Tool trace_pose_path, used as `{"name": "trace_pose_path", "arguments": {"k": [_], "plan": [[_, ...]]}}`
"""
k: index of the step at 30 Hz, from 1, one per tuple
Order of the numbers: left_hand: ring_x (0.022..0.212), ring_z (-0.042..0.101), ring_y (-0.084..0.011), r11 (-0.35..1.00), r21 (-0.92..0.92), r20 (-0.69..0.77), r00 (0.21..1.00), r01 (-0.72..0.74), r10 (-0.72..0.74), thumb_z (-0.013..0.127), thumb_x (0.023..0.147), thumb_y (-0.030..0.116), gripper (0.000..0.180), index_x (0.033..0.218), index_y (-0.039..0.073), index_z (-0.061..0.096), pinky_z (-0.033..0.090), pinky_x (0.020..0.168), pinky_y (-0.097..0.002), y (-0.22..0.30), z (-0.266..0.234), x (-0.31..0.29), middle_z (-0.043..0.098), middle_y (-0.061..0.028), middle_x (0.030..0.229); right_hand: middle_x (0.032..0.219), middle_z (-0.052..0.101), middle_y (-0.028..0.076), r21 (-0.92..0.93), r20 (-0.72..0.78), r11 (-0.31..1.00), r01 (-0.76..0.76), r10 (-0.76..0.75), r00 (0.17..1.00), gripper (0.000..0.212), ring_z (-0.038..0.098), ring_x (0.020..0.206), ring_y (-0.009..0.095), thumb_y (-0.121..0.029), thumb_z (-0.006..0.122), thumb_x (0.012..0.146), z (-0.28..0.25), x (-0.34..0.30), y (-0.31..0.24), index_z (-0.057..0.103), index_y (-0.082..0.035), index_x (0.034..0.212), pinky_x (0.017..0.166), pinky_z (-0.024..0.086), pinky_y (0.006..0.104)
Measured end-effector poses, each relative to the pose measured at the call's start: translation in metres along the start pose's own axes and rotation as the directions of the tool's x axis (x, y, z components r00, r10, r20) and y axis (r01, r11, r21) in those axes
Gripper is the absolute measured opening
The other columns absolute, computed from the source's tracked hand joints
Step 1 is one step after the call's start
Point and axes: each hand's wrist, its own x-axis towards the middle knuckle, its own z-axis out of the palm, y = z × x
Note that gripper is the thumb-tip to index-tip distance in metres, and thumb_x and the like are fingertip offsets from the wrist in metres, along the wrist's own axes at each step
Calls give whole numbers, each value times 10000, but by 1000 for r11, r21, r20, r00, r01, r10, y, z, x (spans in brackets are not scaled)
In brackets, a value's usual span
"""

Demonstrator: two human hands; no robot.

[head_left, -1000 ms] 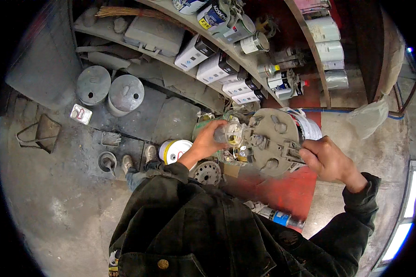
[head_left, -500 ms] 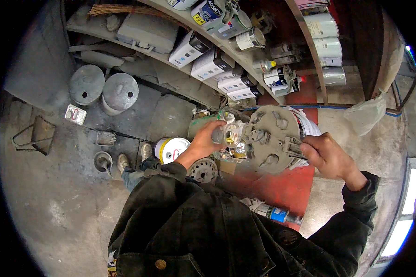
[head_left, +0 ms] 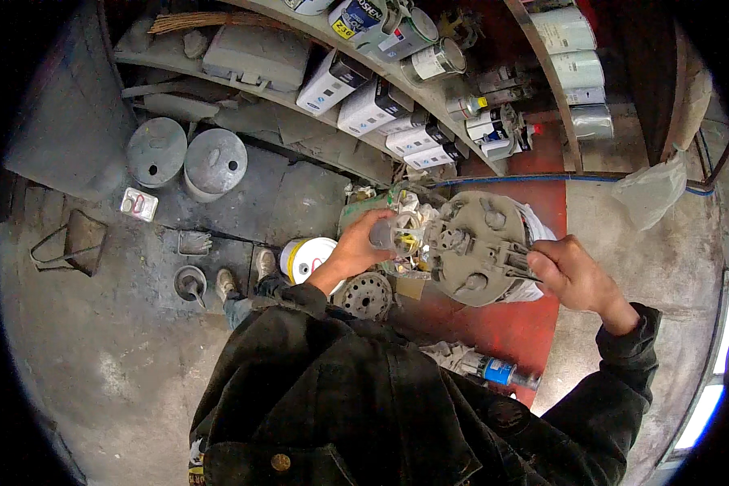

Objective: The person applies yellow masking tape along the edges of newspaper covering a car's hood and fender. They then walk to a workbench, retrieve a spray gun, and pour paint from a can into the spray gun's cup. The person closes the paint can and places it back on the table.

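My left hand [head_left: 358, 249] is closed round a clear plastic cup [head_left: 405, 232], tilted with its mouth toward the lid. Its rim is beside the near-left edge of a round grey-brown mixing lid [head_left: 476, 257], which has knobs and a lever mechanism on top. The lid sits on a white can [head_left: 540, 227], mostly hidden beneath it. At the lid's right side, my right hand [head_left: 573, 274] is in a fist round the lever handle. Whether anything flows into the cup is too small to tell.
Shelves with cans and white boxes [head_left: 370, 105] run along the far side. A white bucket [head_left: 306, 257] and a perforated metal disc [head_left: 367, 296] stand left of the red floor strip [head_left: 510, 330]. A blue-labelled bottle [head_left: 498, 371] lies nearer. Two metal drums [head_left: 215, 162] stand far left.
The view has shifted slightly, so the floor things appear a little further right. Both hands keep their holds on the cup and the lever handle, almost in place.
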Motion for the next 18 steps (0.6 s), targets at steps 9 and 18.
{"name": "trace_pose_path", "arguments": {"k": [9, 18], "plan": [[1157, 559, -308, 999, 49, 19, 1000, 0, 0, 824, 640, 73, 704, 1268, 82, 507, 435, 965, -358, 0, 1, 0, 568, -139, 1261, 517, 492, 94, 153, -47, 988, -11, 19, 999, 401, 477, 482, 161, -282, 462, 980, 6, -2, 22, 563, 41, 765, 494, 405, 351], [1155, 560, -309, 998, 60, 39, 999, 12, -15, 825, 641, 79, 724, 1287, 93, 498, 444, 954, -358, -6, 5, 5, 566, -138, 1259, 508, 475, 44, 250, -31, 968, -17, 26, 999, 455, 432, 487, 117, -321, 438, 997, 12, 0, 47, 565, 51, 768, 479, 385, 323]]}}
